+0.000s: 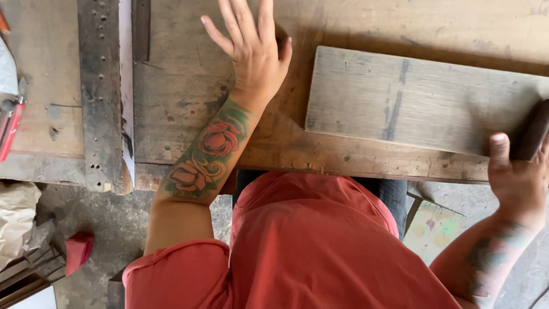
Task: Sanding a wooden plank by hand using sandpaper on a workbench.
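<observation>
Head view: the left hand [251, 48] lies flat on the wooden workbench [189, 86] at upper centre of the frame, fingers spread wide, holding nothing. The right hand [517, 177], at the right edge, grips a dark block [532, 131] set against the right end of a grey weathered board [412, 100]. The board lies flat on the bench, right of centre. A red-handled tool [10, 129] sits at far left.

head view | worn on head | faces straight down | close over workbench [189, 74] edge
</observation>
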